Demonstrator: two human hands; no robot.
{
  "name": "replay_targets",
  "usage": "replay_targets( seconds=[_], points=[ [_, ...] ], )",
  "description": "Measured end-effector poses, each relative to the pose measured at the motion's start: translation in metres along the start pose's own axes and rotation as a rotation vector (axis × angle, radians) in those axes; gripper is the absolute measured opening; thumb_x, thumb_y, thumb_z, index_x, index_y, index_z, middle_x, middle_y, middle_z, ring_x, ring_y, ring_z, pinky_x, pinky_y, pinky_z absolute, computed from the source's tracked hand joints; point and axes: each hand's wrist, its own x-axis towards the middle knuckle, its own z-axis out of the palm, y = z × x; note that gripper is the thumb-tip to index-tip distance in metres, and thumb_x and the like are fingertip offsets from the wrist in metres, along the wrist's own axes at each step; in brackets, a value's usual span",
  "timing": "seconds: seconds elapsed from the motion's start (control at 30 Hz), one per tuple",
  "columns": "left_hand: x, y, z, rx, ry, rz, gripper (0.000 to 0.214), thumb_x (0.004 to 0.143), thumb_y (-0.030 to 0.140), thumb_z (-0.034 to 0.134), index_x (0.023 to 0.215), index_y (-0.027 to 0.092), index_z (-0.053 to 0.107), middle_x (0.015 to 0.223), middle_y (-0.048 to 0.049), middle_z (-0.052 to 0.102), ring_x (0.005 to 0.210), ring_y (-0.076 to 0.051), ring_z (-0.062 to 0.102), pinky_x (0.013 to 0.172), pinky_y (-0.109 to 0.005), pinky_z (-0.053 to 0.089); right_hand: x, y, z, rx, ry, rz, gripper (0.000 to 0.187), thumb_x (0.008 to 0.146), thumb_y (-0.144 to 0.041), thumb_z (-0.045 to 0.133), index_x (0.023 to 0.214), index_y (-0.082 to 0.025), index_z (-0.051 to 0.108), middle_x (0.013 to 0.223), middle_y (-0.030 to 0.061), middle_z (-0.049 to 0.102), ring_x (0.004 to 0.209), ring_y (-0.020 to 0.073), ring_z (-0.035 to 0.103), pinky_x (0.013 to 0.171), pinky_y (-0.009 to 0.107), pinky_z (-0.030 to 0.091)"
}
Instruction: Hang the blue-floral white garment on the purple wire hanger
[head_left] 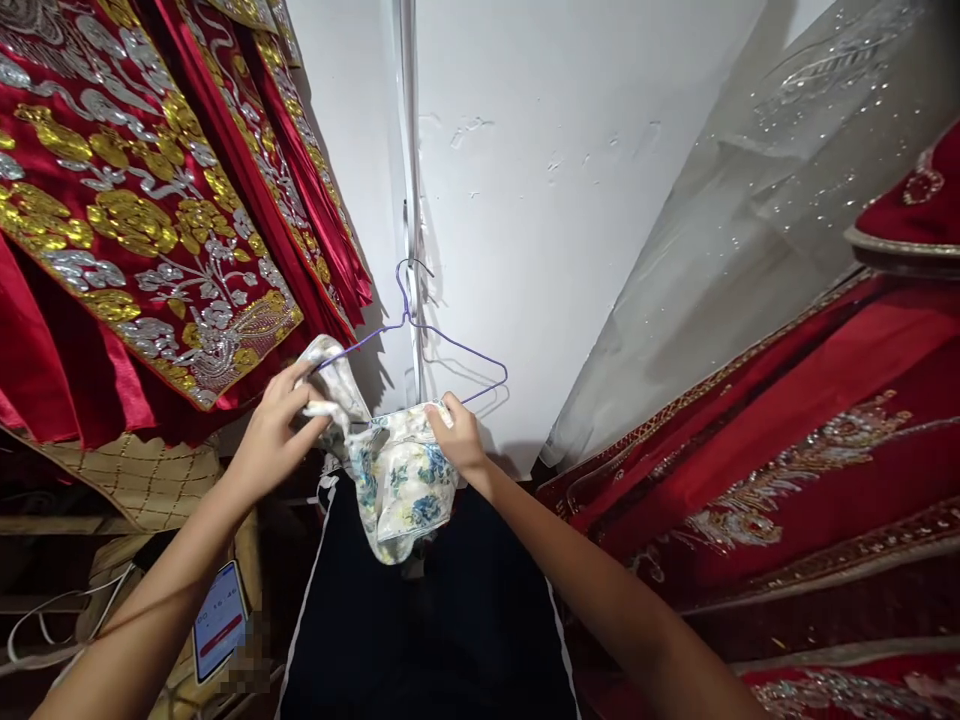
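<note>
A purple wire hanger [469,347] is upright in front of the white wall, its hook at a narrow vertical strip. Around its left arm and along its lower part is a small white cloth garment [417,487] printed with blue and green flowers; its exact kind I cannot make out. My left hand [281,425] is closed on the garment's left part, close to the hanger's left end. With thumb and fingers, my right hand [456,432] pinches the garment's upper right edge, just below the hanger's right arm. The lower end of the cloth hangs loose between my hands.
Red garments with gold and silver embroidery [135,220] hang at the left. A sheer sparkling cloth [750,230] and beaded red garments [810,440] fill the right. Lower left, a lit phone [219,622] rests on a wooden seat [176,700] near a white cable [45,655].
</note>
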Motion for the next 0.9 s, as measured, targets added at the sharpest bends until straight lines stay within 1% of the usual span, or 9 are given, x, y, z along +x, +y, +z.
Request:
replay_targets(
  seconds=[0.17,0.3,0.43,0.53,0.6,0.67,0.77,0.83,0.9],
  points=[
    [0.046,0.017,0.016,-0.063,0.181,-0.068,0.028,0.096,0.034,0.046,0.117,0.021,0.060,0.120,-0.0076,0.063,0.112,-0.022,0.059,0.097,-0.033,0.045,-0.011,-0.015,-0.011,-0.020,-0.122,-0.012,0.030,0.096,-0.052,0.039,0.083,-0.026,0.047,0.057,-0.0042,0.038,0.057,0.0168,0.041,0.060,0.028,0.035],
    [0.056,0.006,0.029,-0.018,0.154,-0.093,0.031,0.098,0.033,0.043,0.116,0.022,0.065,0.112,-0.0057,0.066,0.103,-0.020,0.061,0.086,-0.028,0.045,-0.017,-0.025,-0.039,-0.116,-0.211,-0.123,0.032,0.097,-0.046,0.040,0.114,-0.027,0.059,0.056,-0.0036,0.042,0.049,0.0172,0.042,0.061,0.030,0.038],
    [0.059,-0.012,0.029,0.022,0.135,-0.086,0.031,0.098,0.031,0.042,0.114,0.021,0.067,0.106,-0.0060,0.065,0.096,-0.020,0.062,0.080,-0.028,0.044,-0.017,-0.031,-0.075,-0.308,-0.212,-0.223,0.071,0.080,-0.035,0.064,0.148,-0.030,0.042,0.065,-0.0029,0.056,0.054,0.0183,0.051,0.067,0.032,0.043],
    [0.065,-0.018,0.023,0.053,0.109,-0.055,0.029,0.096,0.029,0.043,0.110,0.021,0.067,0.105,-0.0067,0.062,0.094,-0.020,0.060,0.083,-0.029,0.044,-0.006,-0.027,-0.107,-0.320,-0.091,-0.137,0.086,0.076,-0.025,0.062,0.156,-0.031,0.029,0.071,-0.0026,0.063,0.058,0.0193,0.057,0.062,0.031,0.044],
    [0.068,-0.017,0.021,0.037,0.089,-0.020,0.028,0.096,0.028,0.042,0.106,0.019,0.067,0.104,-0.0074,0.059,0.093,-0.020,0.059,0.085,-0.029,0.045,0.008,-0.022,-0.131,-0.286,0.031,-0.073,0.082,0.076,-0.023,0.063,0.153,-0.028,0.036,0.077,-0.0001,0.069,0.063,0.0206,0.061,0.062,0.031,0.047],
    [0.069,-0.015,0.021,0.015,0.073,0.007,0.028,0.097,0.028,0.041,0.105,0.018,0.066,0.102,-0.0077,0.057,0.092,-0.019,0.058,0.086,-0.030,0.045,0.024,-0.019,-0.157,-0.219,0.030,-0.045,0.062,0.074,-0.027,0.068,0.135,-0.022,0.060,0.087,0.0054,0.073,0.074,0.0243,0.066,0.067,0.035,0.051],
    [0.066,-0.015,0.023,-0.011,0.091,-0.017,0.028,0.097,0.030,0.040,0.105,0.018,0.065,0.104,-0.0081,0.056,0.095,-0.020,0.058,0.089,-0.031,0.045,0.044,-0.027,-0.192,-0.018,-0.233,0.040,0.032,0.072,-0.038,0.078,0.095,-0.016,0.077,0.092,0.0115,0.075,0.085,0.0289,0.070,0.074,0.039,0.055],
    [0.064,-0.020,0.026,-0.037,0.168,-0.092,0.028,0.097,0.030,0.039,0.106,0.018,0.063,0.108,-0.0089,0.057,0.102,-0.021,0.057,0.094,-0.032,0.044,0.052,-0.038,-0.205,0.139,-0.415,0.118,0.036,0.070,-0.045,0.082,0.091,-0.016,0.078,0.091,0.0129,0.076,0.085,0.0294,0.071,0.075,0.041,0.057],
    [0.062,-0.028,0.030,-0.090,0.232,-0.220,0.029,0.097,0.030,0.037,0.103,0.018,0.063,0.105,-0.0083,0.061,0.100,-0.021,0.058,0.091,-0.032,0.044,0.056,-0.046,-0.203,0.278,-0.455,0.146,0.044,0.070,-0.053,0.081,0.095,-0.016,0.078,0.090,0.0142,0.076,0.082,0.0297,0.072,0.074,0.043,0.058]
  ],
)
